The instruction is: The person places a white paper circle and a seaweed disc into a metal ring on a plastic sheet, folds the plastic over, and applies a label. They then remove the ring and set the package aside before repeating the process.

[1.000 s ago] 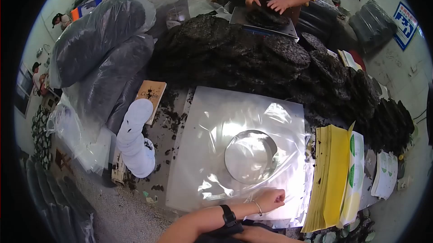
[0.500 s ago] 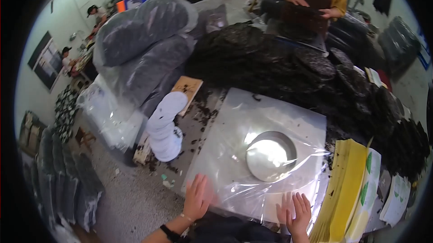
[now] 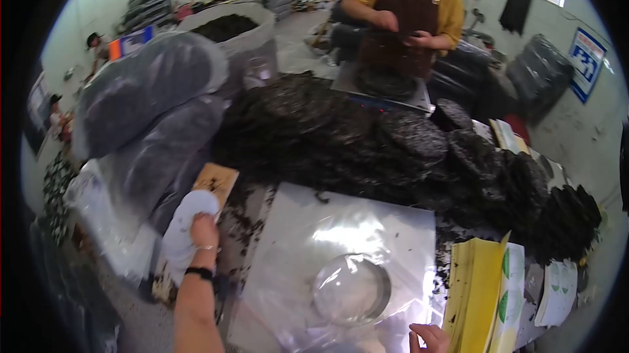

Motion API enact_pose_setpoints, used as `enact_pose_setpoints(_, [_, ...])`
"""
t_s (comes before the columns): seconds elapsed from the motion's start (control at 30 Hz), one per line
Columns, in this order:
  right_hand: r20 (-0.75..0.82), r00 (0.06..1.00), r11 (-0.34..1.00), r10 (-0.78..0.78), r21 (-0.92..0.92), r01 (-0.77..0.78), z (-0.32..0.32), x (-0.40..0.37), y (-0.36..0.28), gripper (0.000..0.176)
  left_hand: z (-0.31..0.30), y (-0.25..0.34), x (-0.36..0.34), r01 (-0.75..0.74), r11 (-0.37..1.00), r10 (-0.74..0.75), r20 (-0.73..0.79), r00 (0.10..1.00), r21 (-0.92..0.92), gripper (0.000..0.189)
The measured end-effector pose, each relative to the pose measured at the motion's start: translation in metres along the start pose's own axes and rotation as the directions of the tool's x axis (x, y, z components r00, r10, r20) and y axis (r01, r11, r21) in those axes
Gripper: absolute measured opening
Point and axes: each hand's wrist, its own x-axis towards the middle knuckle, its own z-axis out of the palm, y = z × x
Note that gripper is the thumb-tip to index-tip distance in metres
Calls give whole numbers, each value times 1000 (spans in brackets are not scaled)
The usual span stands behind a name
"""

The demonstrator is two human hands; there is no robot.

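On pale board (image 3: 282,248), metal ring (image 3: 382,293), white walls (image 3: 105,9)

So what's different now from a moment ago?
The left hand has moved left from the pale board's near edge to the white discs, touching them; whether it grips one is unclear. The right hand stays near the yellow sheets; the metal ring remains on the board.

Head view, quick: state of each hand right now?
Left hand: on the white discs; whether gripping cannot be told.
Right hand: partly open, nothing visibly held.
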Motion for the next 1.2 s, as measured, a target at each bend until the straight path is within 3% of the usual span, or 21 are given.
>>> enact_pose_setpoints(0.07, [10, 1000, 1000, 27, -10, -27, 0, 50, 33, 16, 8, -3, -1, -48, 999, 49, -82, 995, 13, 5])
enact_pose_setpoints(0.1, [-98, 995, 999, -15, -46, 11, 2, 95, 34, 6, 8, -5, -2, -75, 992, 58, -156, 986, -102, 7])
enact_pose_setpoints(0.17, [-183, 979, 995, -91, -59, 82, 10, 184, 51, 4, -3, -8, 2, 124, 948, -127, 11, 992, -293, 18])
enact_pose_setpoints(0.23, [-296, 942, 985, -158, 14, 170, 20, 279, 58, 14, -15, -14, 5, 223, 922, -187, 139, 972, -316, 22])
enact_pose_setpoints(0.3, [-362, 835, 907, -415, -242, 346, 33, 362, 62, 33, -7, -17, 3, 338, 887, -267, 247, 931, -314, 28])
enact_pose_setpoints(0.4, [-345, 828, 869, -442, -393, 300, 58, 418, 62, 47, 15, -29, 2, -27, 931, 64, 91, 994, -365, 35])
enact_pose_setpoints(0.47, [7, 951, 850, -308, -448, 278, 73, 430, 96, 56, 14, -28, 2, 29, 930, 18, 124, 992, -368, 33])
enact_pose_setpoints(0.5, [95, 974, 839, -205, -496, 225, 74, 430, 90, 58, 9, -25, 4, 86, 921, -27, 159, 987, -379, 31])
enact_pose_setpoints(0.6, [226, 974, 719, -7, -676, 162, 77, 427, 64, 54, -11, -17, 9, -26, 939, 83, 152, 985, -342, 24])
enact_pose_setpoints(0.63, [206, 978, 727, -20, -669, 156, 75, 424, 67, 54, -23, -13, 10, -85, 946, 140, 158, 977, -312, 21])
enact_pose_setpoints(0.67, [38, 971, 716, -237, -668, 201, 77, 423, 76, 53, -37, -6, 12, -112, 967, 135, 90, 987, -228, 15])
enact_pose_setpoints(0.7, [-129, 891, 696, -436, -676, 243, 77, 421, 85, 53, -54, -1, 13, -115, 969, 133, 69, 989, -217, 15])
enact_pose_setpoints(0.77, [-288, 847, 793, -447, -565, 227, 42, 397, 50, 60, -100, 24, 13, -261, 960, 247, -134, 960, -101, 11])
enact_pose_setpoints(0.83, [-408, 759, 824, -507, -486, 290, 13, 352, 17, 62, -153, 76, -9, -507, 831, 351, -491, 797, -229, 13])
enact_pose_setpoints(0.87, [-468, 762, 887, -447, -339, 313, 5, 324, 2, 61, -177, 104, -28, -618, 763, 436, -556, 707, -188, 21])
enact_pose_setpoints(0.9, [-522, 763, 924, -381, -187, 334, 2, 297, -10, 60, -210, 143, -55, -641, 721, 491, -461, 739, -261, 29])
enact_pose_setpoints(0.93, [-553, 783, 939, -284, 4, 343, 3, 268, -15, 55, -203, 165, -77, -766, 586, 528, -593, 608, -263, 37])
enact_pose_setpoints(0.97, [-560, 793, 928, -237, 109, 355, 2, 236, -25, 49, -211, 196, -104, -777, 416, 525, -573, 630, -473, 38])
enact_pose_setpoints(1.0, [-566, 797, 916, -211, 170, 363, 3, 204, -32, 46, -209, 223, -125, -833, 295, 620, -570, 540, -469, 38])
enact_pose_setpoints(1.1, [-493, 866, 944, -81, 240, 225, 4, 119, -34, 45, -179, 269, -171, -803, 296, 674, -483, 559, -517, 37])
enact_pose_setpoints(1.2, [-443, 895, 964, -49, 215, 159, 2, 63, -26, 52, -142, 276, -194, -645, 353, 634, -333, 698, -678, 36])
